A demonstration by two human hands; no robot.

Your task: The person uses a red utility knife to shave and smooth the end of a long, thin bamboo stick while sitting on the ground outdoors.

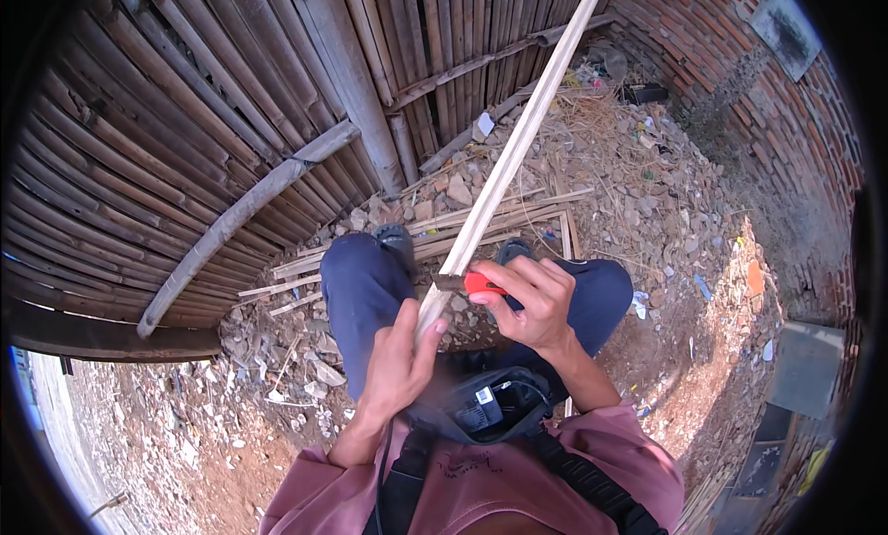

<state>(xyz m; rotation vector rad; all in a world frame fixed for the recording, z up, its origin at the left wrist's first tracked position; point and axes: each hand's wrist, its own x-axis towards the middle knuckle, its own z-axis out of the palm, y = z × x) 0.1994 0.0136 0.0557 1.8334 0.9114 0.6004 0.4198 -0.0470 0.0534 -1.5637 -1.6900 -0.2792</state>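
Fingers of our right hand (538, 306) clench a red-handled blade (482, 284) across the pale strip (506, 168); at seven o'clock, our left hand (396, 367) grasps the strip's lower end.

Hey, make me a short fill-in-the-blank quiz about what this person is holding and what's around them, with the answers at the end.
1. The left hand holds the long pale strip near its ____ end in the picture, not its upper one.
2. The right hand holds a tool whose handle is coloured ____.
3. The right-hand wall is built of ____.
4. The person's shirt is ____ in colour.

Missing words: lower; red; bricks; pink.
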